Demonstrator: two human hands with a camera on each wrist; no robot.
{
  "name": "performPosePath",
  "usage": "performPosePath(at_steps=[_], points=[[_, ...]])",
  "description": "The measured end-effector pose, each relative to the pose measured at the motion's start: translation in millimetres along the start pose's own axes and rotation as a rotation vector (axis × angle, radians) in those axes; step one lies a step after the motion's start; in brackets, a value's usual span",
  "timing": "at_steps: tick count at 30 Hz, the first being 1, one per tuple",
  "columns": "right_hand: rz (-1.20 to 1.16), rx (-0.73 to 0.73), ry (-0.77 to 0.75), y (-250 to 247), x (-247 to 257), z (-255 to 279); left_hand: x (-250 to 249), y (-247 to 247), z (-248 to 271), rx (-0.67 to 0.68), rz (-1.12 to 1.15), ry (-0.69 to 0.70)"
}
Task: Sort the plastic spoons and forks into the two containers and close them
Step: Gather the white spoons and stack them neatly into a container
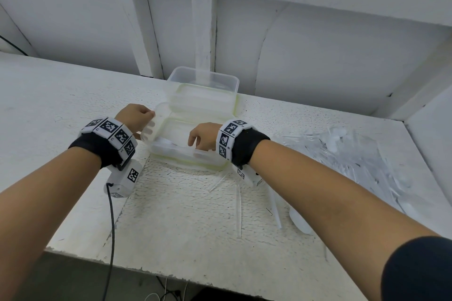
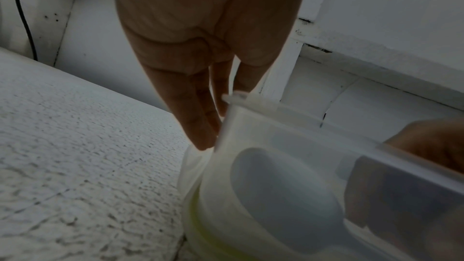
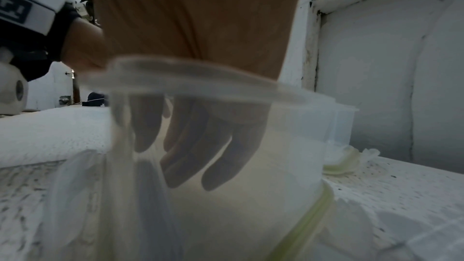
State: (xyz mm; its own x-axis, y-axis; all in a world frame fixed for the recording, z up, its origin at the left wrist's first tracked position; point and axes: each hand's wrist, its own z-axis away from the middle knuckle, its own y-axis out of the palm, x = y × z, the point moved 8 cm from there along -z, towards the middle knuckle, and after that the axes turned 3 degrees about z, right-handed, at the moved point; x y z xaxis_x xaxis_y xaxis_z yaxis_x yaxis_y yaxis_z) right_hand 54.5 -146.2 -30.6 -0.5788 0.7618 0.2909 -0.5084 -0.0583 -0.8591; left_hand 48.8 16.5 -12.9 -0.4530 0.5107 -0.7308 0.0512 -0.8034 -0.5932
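Two clear plastic containers sit on the white table (image 1: 73, 95): the near container (image 1: 186, 151) is between the hands, and the far container (image 1: 203, 80) stands just behind it, touching or nearly so. Each appears to rest on a green-rimmed lid, so neither is closed yet.

The left hand (image 1: 135, 117) grips the near container's left wall, thumb at the rim and fingers (image 1: 149, 127) curled against the outside, visible through the plastic. This looks like a steadying hold that keeps the light box from sliding. The right hand (image 1: 203, 137) reaches over the front right rim. The right wrist view shows its fingers (image 3: 185, 154) hanging inside, slightly apart and loosely bent; whether they pinch anything cannot be told. At least one white spoon lies in the near container, its bowl (image 2: 283, 195) plain in the left wrist view, so it probably serves as the spoon box.

Unsorted cutlery remains: a heap (image 1: 354, 154) to the right, too tangled to count, and about four loose pieces (image 1: 238, 208) on the table in front.
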Motion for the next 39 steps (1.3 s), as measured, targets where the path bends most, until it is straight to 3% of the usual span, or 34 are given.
performPosePath(at_steps=[7,10,14,17,20,25,27,30,33,36,39], points=[[-0.027,-0.063,-0.007,-14,1,18,-11,-14,5,-0.107,-0.107,0.072],[-0.055,-0.181,-0.030,-35,-4,51,-35,-19,20,-0.216,-0.259,0.218],[-0.185,-0.311,-0.001,-45,-30,114,-74,1,60,-0.258,-0.236,0.462],[-0.216,-0.376,0.057,-35,-57,166,-102,39,95,-0.181,-0.179,0.648],[-0.214,-0.375,0.153,-9,-86,213,-121,97,127,0.021,-0.171,0.791],[-0.180,-0.345,0.293,43,-122,270,-125,211,178,0.446,-0.391,1.022],[-0.158,-0.341,0.320,60,-128,282,-120,249,198,0.549,-0.554,1.112],[-0.142,-0.372,0.349,77,-133,296,-109,285,215,0.560,-0.912,1.192],[-0.116,-0.381,0.366,90,-133,303,-104,300,224,0.526,-1.102,1.229],[-0.091,-0.428,0.362,92,-133,304,-95,309,223,0.513,-1.196,1.201],[-0.016,-0.453,0.379,90,-134,299,-100,308,224,0.424,-1.110,1.228]])
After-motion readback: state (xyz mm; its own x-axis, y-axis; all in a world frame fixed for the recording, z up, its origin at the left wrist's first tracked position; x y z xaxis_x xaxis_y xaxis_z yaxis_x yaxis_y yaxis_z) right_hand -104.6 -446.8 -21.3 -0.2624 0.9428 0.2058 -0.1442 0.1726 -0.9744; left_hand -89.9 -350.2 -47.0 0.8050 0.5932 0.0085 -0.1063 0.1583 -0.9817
